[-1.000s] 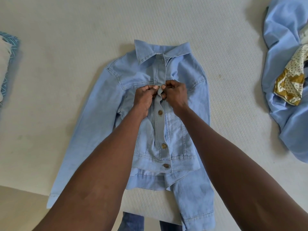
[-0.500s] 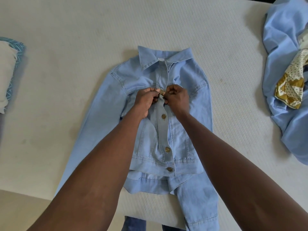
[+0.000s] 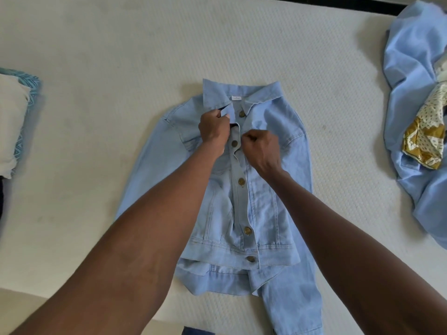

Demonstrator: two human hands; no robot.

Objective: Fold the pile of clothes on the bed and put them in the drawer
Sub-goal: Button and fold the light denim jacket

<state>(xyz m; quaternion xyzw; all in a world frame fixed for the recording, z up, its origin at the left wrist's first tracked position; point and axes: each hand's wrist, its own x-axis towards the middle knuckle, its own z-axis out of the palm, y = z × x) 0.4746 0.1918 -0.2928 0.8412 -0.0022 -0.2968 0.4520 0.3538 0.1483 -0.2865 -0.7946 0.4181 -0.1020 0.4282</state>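
Denim jacket (image 3: 263,204) front-up, mid-bed (image 3: 121,56), collar toward the far edge; both hands at the upper placket.

Left hand (image 3: 214,130) pinches the left front edge just below the collar. Right hand (image 3: 262,151) is clenched on the placket beside the second brass button (image 3: 234,143). Top button lies unfastened, the lower ones closed. Pile of clothes (image 3: 416,112) sits at the bed's right edge, a pillow (image 3: 12,117) at its left edge.
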